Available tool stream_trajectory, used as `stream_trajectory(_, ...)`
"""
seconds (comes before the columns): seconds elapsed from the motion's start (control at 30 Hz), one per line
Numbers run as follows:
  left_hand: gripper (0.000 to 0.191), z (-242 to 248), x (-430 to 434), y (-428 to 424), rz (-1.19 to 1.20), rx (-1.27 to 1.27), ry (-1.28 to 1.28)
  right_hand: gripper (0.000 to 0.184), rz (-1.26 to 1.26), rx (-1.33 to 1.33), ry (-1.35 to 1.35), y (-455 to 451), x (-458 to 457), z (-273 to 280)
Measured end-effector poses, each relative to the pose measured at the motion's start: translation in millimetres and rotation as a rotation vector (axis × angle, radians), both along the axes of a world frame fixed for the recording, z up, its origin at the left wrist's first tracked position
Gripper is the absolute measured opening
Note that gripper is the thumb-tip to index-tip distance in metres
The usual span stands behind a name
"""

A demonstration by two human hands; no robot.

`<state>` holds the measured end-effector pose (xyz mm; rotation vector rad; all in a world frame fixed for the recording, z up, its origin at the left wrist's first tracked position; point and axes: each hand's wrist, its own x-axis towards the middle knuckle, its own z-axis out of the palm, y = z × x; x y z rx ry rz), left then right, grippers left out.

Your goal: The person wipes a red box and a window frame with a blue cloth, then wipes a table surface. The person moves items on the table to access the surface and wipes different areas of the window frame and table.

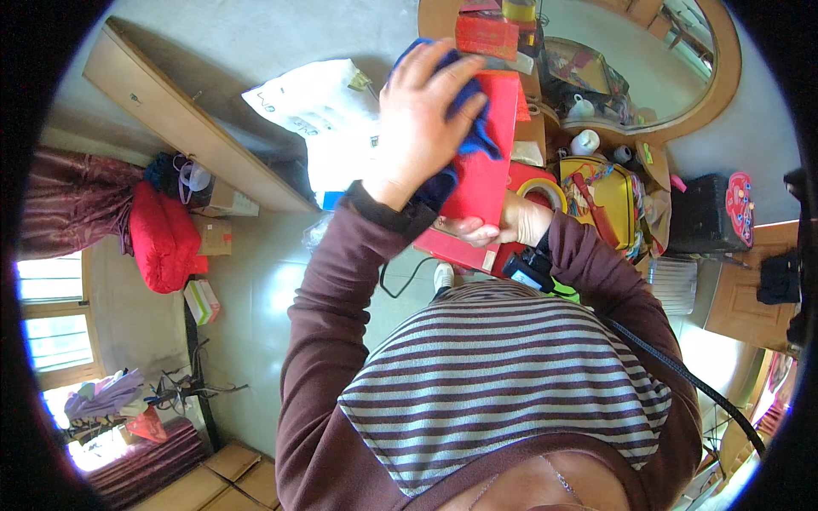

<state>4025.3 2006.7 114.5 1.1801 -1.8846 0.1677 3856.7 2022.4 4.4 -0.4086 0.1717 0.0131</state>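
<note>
A red box [489, 172] is tilted up in front of me, its flat face towards the left. My right hand [521, 220] grips its lower end, the fingers curled round the edge. Against the box's face and upper end, my left hand [425, 115] presses a dark blue cloth [476, 121], the fingers spread over it. Part of the cloth hangs below the palm by the wrist. The side of the box behind the cloth is hidden.
Behind the box, a dresser with an oval mirror [728, 64] holds red boxes [487, 38], a yellow tape roll [543, 191] and a yellow tray [591, 198] with a red comb. A white printed bag [326, 108] stands at the left, near a leaning wooden panel [185, 121]. A black cable crosses the floor.
</note>
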Motion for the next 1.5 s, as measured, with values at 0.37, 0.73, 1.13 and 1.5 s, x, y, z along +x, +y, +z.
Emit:
stream_trajectory(0.37,0.069,-3,-15,31,-0.157,-0.075,-0.114,0.020,-0.274,0.036,-0.068,-11,3,-14)
stream_trajectory(0.73,0.049,-6,43,-11,-0.038,0.076,0.263,0.024,-0.185,-0.241,0.170,-21,12,17)
stream_trajectory(1.13,0.044,-27,81,6,-0.143,0.428,0.717,0.060,-0.367,-0.168,-0.038,-39,4,40)
stream_trajectory(1.5,0.044,-23,62,-7,0.097,0.151,0.285,0.080,-0.710,-0.421,0.014,-29,37,59)
